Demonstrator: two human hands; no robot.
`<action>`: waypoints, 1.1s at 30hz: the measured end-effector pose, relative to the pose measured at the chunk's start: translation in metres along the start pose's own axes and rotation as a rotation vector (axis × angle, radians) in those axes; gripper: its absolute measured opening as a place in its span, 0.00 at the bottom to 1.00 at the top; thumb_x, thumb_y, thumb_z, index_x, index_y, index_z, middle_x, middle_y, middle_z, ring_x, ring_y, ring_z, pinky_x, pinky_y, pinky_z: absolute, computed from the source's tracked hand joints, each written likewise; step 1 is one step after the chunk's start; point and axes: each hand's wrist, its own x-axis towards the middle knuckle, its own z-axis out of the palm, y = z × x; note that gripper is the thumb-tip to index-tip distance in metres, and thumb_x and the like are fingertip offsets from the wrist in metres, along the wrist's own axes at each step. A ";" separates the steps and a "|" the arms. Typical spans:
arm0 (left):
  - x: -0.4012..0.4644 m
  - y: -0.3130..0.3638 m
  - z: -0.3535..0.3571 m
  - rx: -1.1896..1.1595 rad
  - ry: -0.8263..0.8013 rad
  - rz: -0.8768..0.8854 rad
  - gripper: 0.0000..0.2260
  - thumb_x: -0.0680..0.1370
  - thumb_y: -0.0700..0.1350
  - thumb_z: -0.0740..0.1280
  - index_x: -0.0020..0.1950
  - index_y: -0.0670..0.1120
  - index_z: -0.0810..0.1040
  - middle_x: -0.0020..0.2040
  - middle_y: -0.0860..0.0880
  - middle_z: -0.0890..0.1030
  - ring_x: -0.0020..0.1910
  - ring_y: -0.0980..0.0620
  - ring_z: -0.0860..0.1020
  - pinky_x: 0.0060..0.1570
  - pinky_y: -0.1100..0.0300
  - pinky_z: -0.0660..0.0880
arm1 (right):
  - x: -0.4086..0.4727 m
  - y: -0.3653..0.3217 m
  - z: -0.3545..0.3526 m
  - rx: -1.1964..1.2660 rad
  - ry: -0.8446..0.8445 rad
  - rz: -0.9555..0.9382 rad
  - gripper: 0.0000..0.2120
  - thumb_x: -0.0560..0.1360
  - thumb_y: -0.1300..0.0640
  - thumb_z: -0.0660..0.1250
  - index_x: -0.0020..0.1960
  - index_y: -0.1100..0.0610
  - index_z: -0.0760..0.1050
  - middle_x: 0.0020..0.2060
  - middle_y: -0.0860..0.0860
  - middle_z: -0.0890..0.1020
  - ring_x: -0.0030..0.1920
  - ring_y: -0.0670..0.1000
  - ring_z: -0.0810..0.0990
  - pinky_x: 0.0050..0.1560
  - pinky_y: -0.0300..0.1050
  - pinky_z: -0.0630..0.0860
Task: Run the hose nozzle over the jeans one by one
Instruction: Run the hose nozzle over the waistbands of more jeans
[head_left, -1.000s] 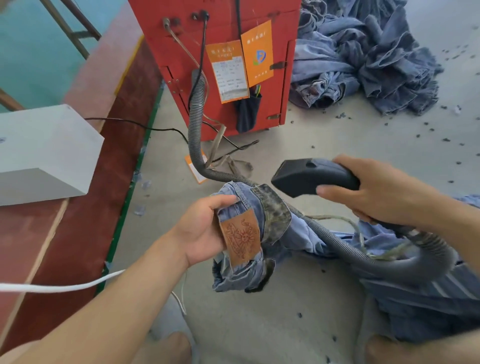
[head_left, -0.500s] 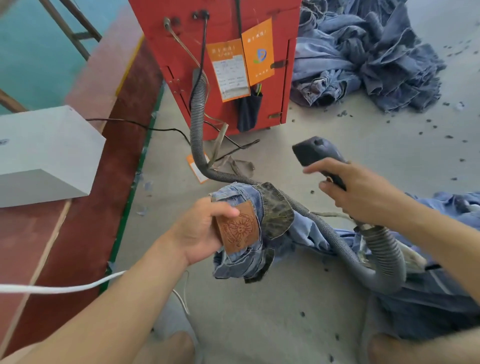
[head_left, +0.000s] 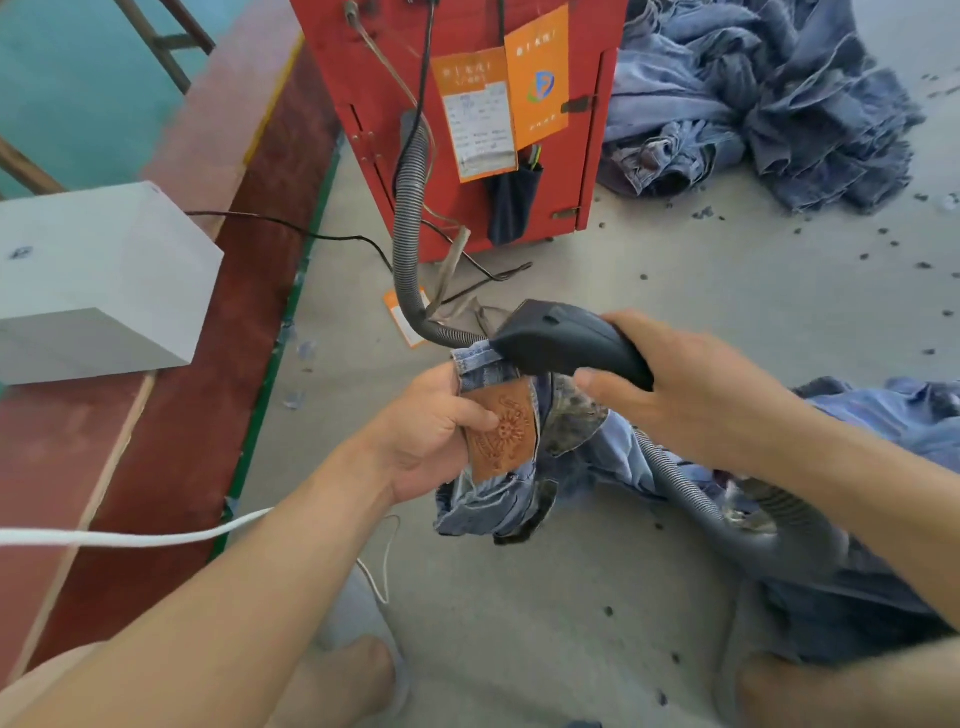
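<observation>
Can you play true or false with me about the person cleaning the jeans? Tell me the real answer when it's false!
1. The right hand holds the black nozzle. True.
2. The left hand is empty. False: it grips the jeans beside the brown leather patch.
3. The hose runs to a red cabinet. True.
4. The pile of jeans lies on the grey box. False: it lies on the floor beside the cabinet.
5. The nozzle tip is at the jeans' waistband. True.

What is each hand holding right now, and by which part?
The left hand grips the jeans at the waistband, thumb on the leather patch. The right hand holds the hose nozzle by its rear handle.
</observation>
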 end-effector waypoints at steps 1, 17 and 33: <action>-0.001 0.000 0.000 0.019 0.004 -0.013 0.26 0.75 0.19 0.54 0.64 0.39 0.77 0.50 0.40 0.85 0.48 0.44 0.84 0.50 0.49 0.82 | 0.001 0.001 -0.002 0.023 0.050 0.022 0.17 0.80 0.40 0.63 0.66 0.43 0.70 0.41 0.42 0.80 0.37 0.42 0.78 0.36 0.41 0.71; -0.004 0.007 -0.006 -0.060 0.070 -0.071 0.29 0.69 0.30 0.60 0.70 0.33 0.73 0.62 0.32 0.78 0.57 0.35 0.79 0.57 0.38 0.79 | 0.019 0.055 -0.008 0.044 0.009 0.276 0.08 0.83 0.53 0.65 0.56 0.43 0.82 0.39 0.52 0.79 0.33 0.52 0.78 0.34 0.46 0.76; 0.006 -0.020 0.020 0.235 0.155 -0.058 0.14 0.73 0.36 0.75 0.57 0.47 0.84 0.54 0.40 0.86 0.50 0.43 0.86 0.45 0.50 0.83 | 0.032 0.016 0.049 0.155 0.247 0.171 0.11 0.79 0.46 0.70 0.39 0.48 0.77 0.31 0.46 0.74 0.41 0.54 0.72 0.37 0.44 0.67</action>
